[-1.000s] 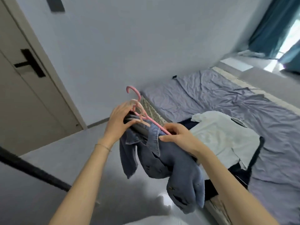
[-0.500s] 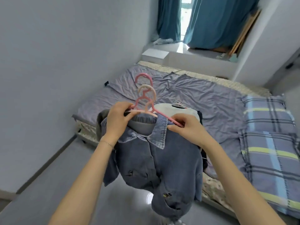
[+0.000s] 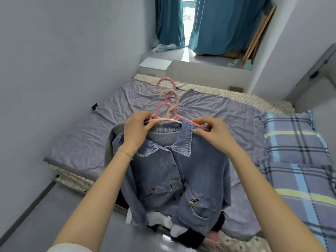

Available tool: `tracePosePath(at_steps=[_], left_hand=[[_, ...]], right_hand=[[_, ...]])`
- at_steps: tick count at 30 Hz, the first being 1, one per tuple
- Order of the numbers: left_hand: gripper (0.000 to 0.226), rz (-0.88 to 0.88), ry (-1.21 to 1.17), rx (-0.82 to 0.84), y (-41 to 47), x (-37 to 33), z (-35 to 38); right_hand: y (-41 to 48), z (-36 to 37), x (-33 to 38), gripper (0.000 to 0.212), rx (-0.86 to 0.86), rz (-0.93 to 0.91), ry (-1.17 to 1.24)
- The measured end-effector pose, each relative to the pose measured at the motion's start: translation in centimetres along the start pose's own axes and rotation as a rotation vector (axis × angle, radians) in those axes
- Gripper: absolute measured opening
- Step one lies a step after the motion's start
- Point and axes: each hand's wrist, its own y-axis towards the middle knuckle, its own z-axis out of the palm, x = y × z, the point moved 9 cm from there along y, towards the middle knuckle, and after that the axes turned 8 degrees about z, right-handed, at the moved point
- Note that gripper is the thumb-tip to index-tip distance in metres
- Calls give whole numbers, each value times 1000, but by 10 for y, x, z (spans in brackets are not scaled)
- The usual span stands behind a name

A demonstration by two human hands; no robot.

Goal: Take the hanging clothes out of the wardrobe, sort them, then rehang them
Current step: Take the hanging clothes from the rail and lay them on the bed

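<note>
The denim jacket (image 3: 174, 171) hangs in mid-air at the centre of the view, its front to the camera. It is on a small bundle of pink and pale hangers (image 3: 170, 116) whose hooks point up toward twelve o'clock. The left hand (image 3: 135, 131), at about ten o'clock from the collar, has its fingers curled round the left shoulders of the hangers. It seems to carry most of the weight and to keep the bundle level so the jacket does not slide off. The right hand (image 3: 216, 135), at about two o'clock from the collar, pinches the thin pink arm between thumb and fingertips. I take that lighter grip as a way to tell the hangers apart or to work one out of the sleeve. A grey garment shares the bundle behind the jacket, so more than one piece is probably being carried together. The jacket is held over the bed (image 3: 131, 106), probably because that wide sheet serves as the sorting surface. White and dark clothes (image 3: 160, 220) lie beneath the hem at six o'clock. A plaid pillow (image 3: 291, 140) lies at three o'clock and teal curtains (image 3: 223, 24) hang at twelve, both apart from the work.
</note>
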Motion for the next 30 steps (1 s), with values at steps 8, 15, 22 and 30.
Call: tracePosePath(at_steps=[8, 15, 22, 30], left_hand=[[42, -121, -38, 261, 61, 77, 148], [40, -228, -59, 499, 91, 175, 289], [35, -264, -81, 505, 116, 264, 412], [31, -229, -79, 588, 105, 309, 494]], right_hand=[[105, 20, -132, 28, -20, 214, -78], [189, 78, -248, 34, 75, 351, -238], [279, 117, -353, 30, 40, 448, -327], [320, 154, -439, 33, 101, 574, -448]])
